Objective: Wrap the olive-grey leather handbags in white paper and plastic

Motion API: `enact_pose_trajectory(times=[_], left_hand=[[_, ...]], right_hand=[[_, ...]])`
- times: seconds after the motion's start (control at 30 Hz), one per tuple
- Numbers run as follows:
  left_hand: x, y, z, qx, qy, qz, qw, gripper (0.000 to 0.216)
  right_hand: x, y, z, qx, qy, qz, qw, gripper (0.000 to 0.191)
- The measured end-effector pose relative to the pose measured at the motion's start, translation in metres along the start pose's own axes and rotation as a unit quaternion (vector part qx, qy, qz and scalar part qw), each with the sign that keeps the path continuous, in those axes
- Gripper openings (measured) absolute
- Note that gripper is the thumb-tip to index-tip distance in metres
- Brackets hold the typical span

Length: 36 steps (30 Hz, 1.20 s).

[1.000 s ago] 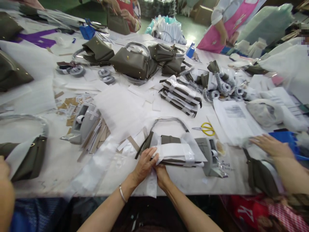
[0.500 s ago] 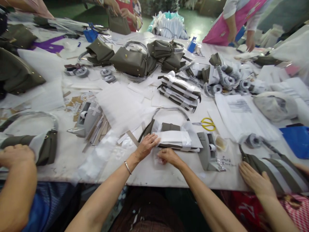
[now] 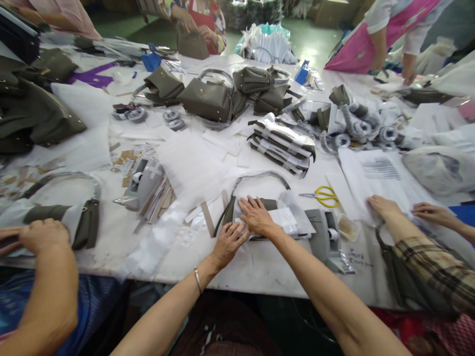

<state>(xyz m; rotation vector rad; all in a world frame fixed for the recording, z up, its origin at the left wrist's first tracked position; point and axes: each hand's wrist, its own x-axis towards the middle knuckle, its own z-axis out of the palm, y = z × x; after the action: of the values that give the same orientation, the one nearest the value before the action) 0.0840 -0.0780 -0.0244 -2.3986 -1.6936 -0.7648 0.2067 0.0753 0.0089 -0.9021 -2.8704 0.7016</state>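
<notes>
An olive handbag [image 3: 269, 203] lies in front of me, its wrapped handle [image 3: 260, 175] arching away. White tissue paper [image 3: 284, 220] is taped over its front. My right hand [image 3: 258, 216] lies across the left part of the bag, palm down with fingers spread. Just below it, my left hand [image 3: 229, 243] rests on the near left edge of the bag, fingers slightly bent and apart. Its thumb is hard to make out. A grey tape dispenser [image 3: 322, 232] stands right of the bag. Yellow-handled scissors [image 3: 325, 196] lie beyond it.
Flat wrapped bag pieces [image 3: 282, 143] are stacked beyond the bag. Another tape dispenser [image 3: 143, 180] and cardboard strips [image 3: 158, 200] lie to the left. Co-workers' hands work at a bag [image 3: 85, 225] on the left and at white sheets [image 3: 371, 168] on the right.
My right hand has moved from below the bag's front edge up onto the bag, its fingers now spread. My left hand has slid down slightly. At right, a co-worker's hands have moved onto the white sheets.
</notes>
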Motion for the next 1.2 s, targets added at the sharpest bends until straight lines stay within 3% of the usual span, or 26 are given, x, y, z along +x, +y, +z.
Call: enact_pose_trajectory(times=[0.1,0.2,0.27,0.37,0.43,0.53,0.8,1.0,1.2], left_hand=[[0.002,-0.002,-0.002,-0.018,0.000,0.022,1.000,0.046],[0.001,-0.005,-0.001,-0.062,0.004,0.025,0.998,0.046],[0.001,-0.007,0.001,-0.087,0.001,0.021,0.996,0.046],[0.000,-0.007,0.002,-0.113,0.000,0.010,0.994,0.048],[0.000,-0.006,0.003,-0.124,0.002,-0.007,0.992,0.050],[0.000,-0.006,0.003,-0.139,0.001,-0.024,0.990,0.051],[-0.001,-0.011,0.006,-0.190,0.004,-0.050,0.981,0.044],[-0.004,-0.014,0.010,-0.186,-0.006,-0.029,0.982,0.046],[0.001,-0.014,0.007,-0.196,-0.002,-0.029,0.980,0.045]], right_hand=[[0.005,0.012,-0.006,0.061,-0.014,0.016,0.998,0.052],[-0.007,0.017,-0.022,0.154,0.031,0.040,0.987,0.048],[-0.025,0.015,-0.029,0.186,0.044,-0.001,0.982,0.051],[-0.055,0.008,-0.029,0.173,-0.004,-0.107,0.979,0.068],[-0.068,0.004,-0.024,0.148,-0.019,-0.132,0.980,0.077],[-0.074,0.000,-0.014,0.123,-0.002,-0.125,0.985,0.072],[-0.077,-0.006,0.000,0.152,0.107,-0.092,0.978,0.013],[-0.076,-0.014,0.000,0.188,0.156,-0.034,0.969,0.015],[-0.069,-0.008,-0.019,0.220,0.047,0.007,0.974,0.027]])
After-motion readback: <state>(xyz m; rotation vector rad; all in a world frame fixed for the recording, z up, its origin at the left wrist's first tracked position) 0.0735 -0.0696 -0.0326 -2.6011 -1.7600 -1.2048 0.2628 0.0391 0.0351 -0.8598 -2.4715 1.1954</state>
